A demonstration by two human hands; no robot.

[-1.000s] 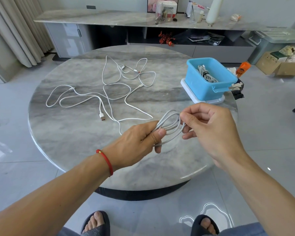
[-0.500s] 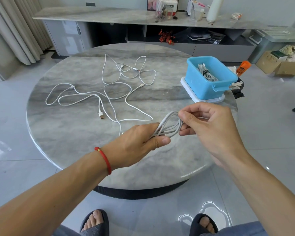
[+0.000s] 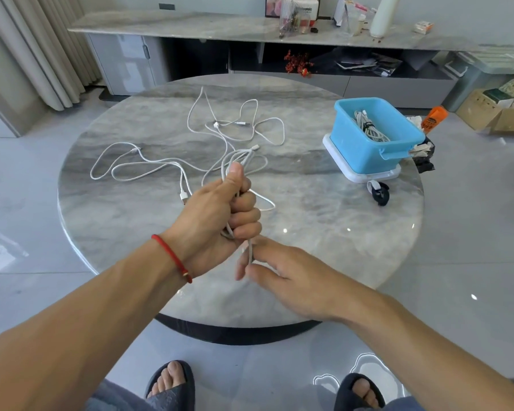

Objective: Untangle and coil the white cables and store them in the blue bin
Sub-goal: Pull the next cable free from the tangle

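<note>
The left hand (image 3: 217, 215) now stands upright with its thumb on top, its grip closed round the coiled cable (image 3: 240, 164), whose loops stick up above the fist; a second ago the hand lay flatter, thumb pointing right, and the loops stuck out sideways toward the other hand. The right hand (image 3: 291, 277) is lower and nearer the body than before, below the left fist rather than level with it on the right, and it pinches the loose end (image 3: 250, 253) hanging down from the bundle instead of the loops. A black roll (image 3: 379, 192) now shows on the desk (image 3: 324, 232) beside the blue bin (image 3: 365, 155).
</note>
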